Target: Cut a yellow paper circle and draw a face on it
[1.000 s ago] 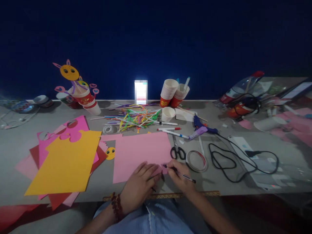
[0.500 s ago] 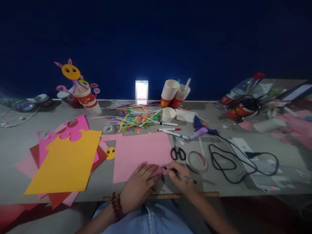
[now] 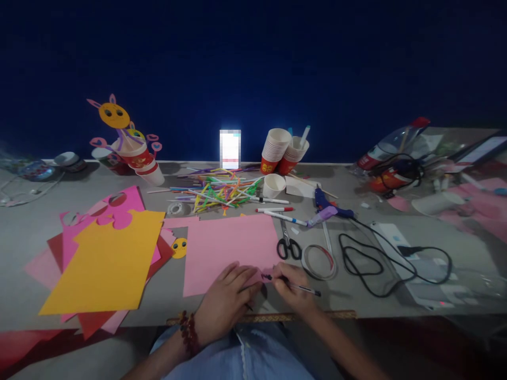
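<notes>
My right hand (image 3: 293, 285) grips a slim pen (image 3: 304, 288) with a dark tip and a light barrel. The tip is at a small dark mark near the lower right corner of a pink paper sheet (image 3: 229, 243). Spread flat over the sheet's lower edge lies my left hand (image 3: 227, 298), its fingers stretched out. Beneath its thumb pokes a small dark tip that I cannot make out. Black-handled scissors (image 3: 289, 249) and a roll of tape (image 3: 319, 262) lie just beyond my right hand.
Yellow paper (image 3: 114, 264) tops a paper stack at left. Behind are pipe cleaners (image 3: 225, 192), paper cups (image 3: 273, 150), markers (image 3: 274, 210) and a glue gun (image 3: 330, 207). A black cable (image 3: 360, 272) loops at right. A rabbit-faced cup figure (image 3: 137, 155) stands back left.
The pen tip and my right hand have shifted very slightly over the dark mark. My left hand stays in place on the pink paper.
</notes>
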`<state>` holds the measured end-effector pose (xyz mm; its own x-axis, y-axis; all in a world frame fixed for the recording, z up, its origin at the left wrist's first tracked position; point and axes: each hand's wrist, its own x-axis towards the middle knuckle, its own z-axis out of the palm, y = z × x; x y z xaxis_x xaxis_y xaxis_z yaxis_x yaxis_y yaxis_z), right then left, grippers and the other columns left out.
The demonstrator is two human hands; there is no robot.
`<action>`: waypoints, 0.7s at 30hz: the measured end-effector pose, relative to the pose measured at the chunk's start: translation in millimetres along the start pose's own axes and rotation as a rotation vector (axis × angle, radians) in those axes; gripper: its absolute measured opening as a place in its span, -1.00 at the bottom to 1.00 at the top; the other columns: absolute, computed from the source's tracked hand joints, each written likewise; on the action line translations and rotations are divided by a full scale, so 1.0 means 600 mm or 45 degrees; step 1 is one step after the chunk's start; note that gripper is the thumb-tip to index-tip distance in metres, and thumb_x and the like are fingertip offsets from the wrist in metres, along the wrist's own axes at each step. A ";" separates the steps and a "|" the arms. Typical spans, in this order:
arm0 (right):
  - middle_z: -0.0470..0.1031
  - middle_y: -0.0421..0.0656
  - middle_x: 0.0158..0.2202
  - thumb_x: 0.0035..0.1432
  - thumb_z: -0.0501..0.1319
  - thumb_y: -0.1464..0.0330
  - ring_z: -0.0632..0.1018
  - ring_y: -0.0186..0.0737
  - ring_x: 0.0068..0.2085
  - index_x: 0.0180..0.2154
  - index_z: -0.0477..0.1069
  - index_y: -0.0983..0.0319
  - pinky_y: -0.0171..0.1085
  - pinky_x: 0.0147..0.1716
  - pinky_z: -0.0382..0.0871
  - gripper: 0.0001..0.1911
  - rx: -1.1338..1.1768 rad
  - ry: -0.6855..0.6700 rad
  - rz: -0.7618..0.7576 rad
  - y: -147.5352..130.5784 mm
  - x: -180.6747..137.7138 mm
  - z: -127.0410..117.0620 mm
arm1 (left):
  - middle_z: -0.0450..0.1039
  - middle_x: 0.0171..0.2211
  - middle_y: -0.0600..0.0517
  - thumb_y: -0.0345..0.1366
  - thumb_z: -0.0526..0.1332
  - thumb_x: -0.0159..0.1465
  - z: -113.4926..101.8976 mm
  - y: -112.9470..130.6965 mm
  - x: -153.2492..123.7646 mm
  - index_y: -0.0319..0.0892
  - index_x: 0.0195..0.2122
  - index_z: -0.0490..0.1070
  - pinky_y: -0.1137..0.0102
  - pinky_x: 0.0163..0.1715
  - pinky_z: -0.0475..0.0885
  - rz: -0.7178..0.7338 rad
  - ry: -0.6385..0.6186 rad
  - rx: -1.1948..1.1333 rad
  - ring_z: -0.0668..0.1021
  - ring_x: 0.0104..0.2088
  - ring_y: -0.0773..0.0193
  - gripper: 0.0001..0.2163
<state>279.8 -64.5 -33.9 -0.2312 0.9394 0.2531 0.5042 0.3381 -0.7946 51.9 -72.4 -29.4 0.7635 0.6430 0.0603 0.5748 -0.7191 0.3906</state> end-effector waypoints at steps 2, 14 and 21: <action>0.27 -0.30 -0.62 0.08 0.05 0.46 0.34 -0.32 -0.56 -0.55 0.21 0.16 -0.33 -0.51 0.18 -0.81 0.012 -0.007 -0.005 0.001 -0.001 0.000 | 0.22 0.33 -0.01 -0.38 0.20 0.32 -0.001 0.000 0.001 -0.04 0.27 0.23 0.09 0.37 0.03 0.001 0.009 -0.003 0.25 0.31 0.17 -0.51; 0.18 -0.31 -0.64 0.10 0.03 0.47 0.30 -0.32 -0.57 -0.58 0.16 0.16 -0.31 -0.52 0.12 -0.77 0.076 -0.024 -0.024 -0.004 0.001 -0.006 | 0.24 0.31 -0.01 -0.36 0.22 0.31 -0.002 0.000 -0.001 -0.03 0.27 0.23 0.07 0.36 0.06 0.001 0.004 -0.014 0.27 0.30 0.16 -0.50; 0.17 -0.30 -0.64 0.08 0.03 0.47 0.29 -0.30 -0.58 -0.60 0.15 0.15 -0.30 -0.53 0.10 -0.76 0.125 -0.011 -0.015 -0.008 0.002 -0.007 | 0.26 0.30 -0.02 -0.40 0.21 0.30 -0.001 0.000 0.000 -0.03 0.25 0.26 0.08 0.35 0.09 0.005 0.028 0.004 0.29 0.28 0.16 -0.52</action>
<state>280.7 -65.0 -27.3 -0.2440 0.9348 0.2580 0.4177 0.3414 -0.8420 52.0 -72.1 -28.7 0.7590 0.6459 0.0822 0.5728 -0.7224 0.3873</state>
